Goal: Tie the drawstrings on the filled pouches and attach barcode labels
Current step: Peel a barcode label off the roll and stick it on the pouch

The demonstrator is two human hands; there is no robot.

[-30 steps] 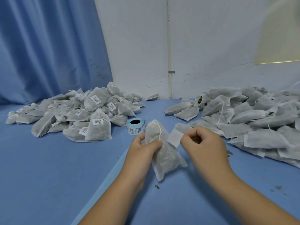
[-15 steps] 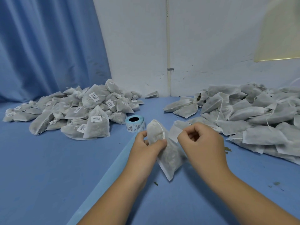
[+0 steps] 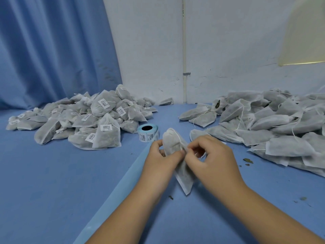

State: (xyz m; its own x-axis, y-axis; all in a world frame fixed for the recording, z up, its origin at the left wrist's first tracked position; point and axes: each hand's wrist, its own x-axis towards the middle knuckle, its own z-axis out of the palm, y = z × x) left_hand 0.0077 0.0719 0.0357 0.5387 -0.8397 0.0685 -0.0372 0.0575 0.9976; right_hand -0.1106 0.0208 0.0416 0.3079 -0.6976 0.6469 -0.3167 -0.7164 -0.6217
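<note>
The left hand (image 3: 161,161) grips a filled pouch (image 3: 173,143) just above the blue table (image 3: 52,182), fingers curled round it — the right hand (image 3: 211,162) pinches its edge — with the label roll (image 3: 148,132) just behind.

wall (image 3: 149,50): white, scuffed | pipe (image 3: 184,50): thin, vertical, clamped to the wall | curtain (image 3: 52,50): blue, pleated, left | panel (image 3: 306,32): pale yellow, upper right | surface (image 3: 52,182): blue cloth, lighter strip (image 3: 123,182) running diagonally
</note>
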